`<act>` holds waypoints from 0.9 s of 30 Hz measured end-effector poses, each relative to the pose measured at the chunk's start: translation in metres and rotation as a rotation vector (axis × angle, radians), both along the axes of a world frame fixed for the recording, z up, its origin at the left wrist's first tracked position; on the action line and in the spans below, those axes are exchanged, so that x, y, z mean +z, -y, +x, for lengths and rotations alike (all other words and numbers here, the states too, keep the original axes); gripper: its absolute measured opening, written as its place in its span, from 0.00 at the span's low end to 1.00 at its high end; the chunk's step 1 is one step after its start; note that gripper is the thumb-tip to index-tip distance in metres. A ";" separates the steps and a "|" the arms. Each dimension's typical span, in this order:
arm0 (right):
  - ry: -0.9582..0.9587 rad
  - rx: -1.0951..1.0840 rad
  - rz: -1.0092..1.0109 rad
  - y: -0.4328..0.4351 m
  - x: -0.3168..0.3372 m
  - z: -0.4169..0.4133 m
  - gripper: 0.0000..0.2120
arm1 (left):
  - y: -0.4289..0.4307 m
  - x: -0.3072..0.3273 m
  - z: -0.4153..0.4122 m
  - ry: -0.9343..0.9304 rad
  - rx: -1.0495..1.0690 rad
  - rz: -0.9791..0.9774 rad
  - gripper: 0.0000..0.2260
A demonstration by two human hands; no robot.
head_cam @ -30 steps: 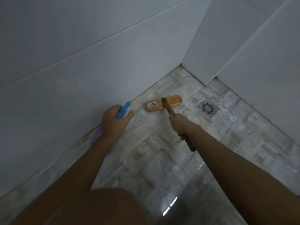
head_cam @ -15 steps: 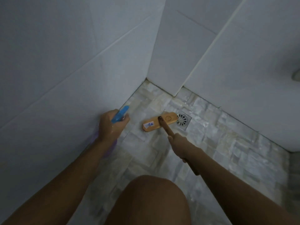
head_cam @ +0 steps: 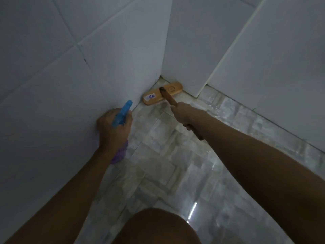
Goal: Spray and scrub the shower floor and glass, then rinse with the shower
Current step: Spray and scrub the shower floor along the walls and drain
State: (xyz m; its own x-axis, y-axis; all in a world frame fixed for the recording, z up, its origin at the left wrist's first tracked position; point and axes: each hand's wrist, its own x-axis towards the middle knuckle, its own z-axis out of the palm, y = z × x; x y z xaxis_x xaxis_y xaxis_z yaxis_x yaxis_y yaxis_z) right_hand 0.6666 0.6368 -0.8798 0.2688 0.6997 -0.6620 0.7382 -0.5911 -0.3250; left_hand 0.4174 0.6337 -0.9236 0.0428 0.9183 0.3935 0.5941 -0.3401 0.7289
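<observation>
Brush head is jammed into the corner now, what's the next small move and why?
Probably drag the brush head back along the floor out of the corner: the right hand grips the handle, while the spray bottle stays idle in the left hand.

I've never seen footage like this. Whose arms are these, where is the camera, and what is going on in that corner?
There is no machine here: a person wears a camera on the head, so you look down along their own bare arms. The left hand holds a spray bottle with a blue trigger top and a purple body. The right hand grips the wooden handle of a scrub brush, whose head is pushed into the corner where two tiled walls meet the stone-patterned shower floor. A bare knee shows at the bottom.
</observation>
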 end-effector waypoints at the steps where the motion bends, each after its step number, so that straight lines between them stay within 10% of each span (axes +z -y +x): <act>1: 0.002 0.023 -0.007 0.000 0.001 0.002 0.21 | 0.001 0.001 0.000 0.011 0.006 -0.003 0.13; 27: 0.000 0.128 -0.086 0.102 -0.006 0.035 0.24 | -0.001 0.000 -0.003 0.084 0.023 -0.079 0.15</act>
State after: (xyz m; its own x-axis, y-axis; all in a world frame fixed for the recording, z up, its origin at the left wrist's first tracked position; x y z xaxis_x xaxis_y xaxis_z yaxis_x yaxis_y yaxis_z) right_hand 0.7017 0.5344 -0.8856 0.1815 0.6688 -0.7209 0.8093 -0.5181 -0.2769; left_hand 0.4139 0.6344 -0.9231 -0.0083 0.9471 0.3209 0.5370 -0.2665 0.8004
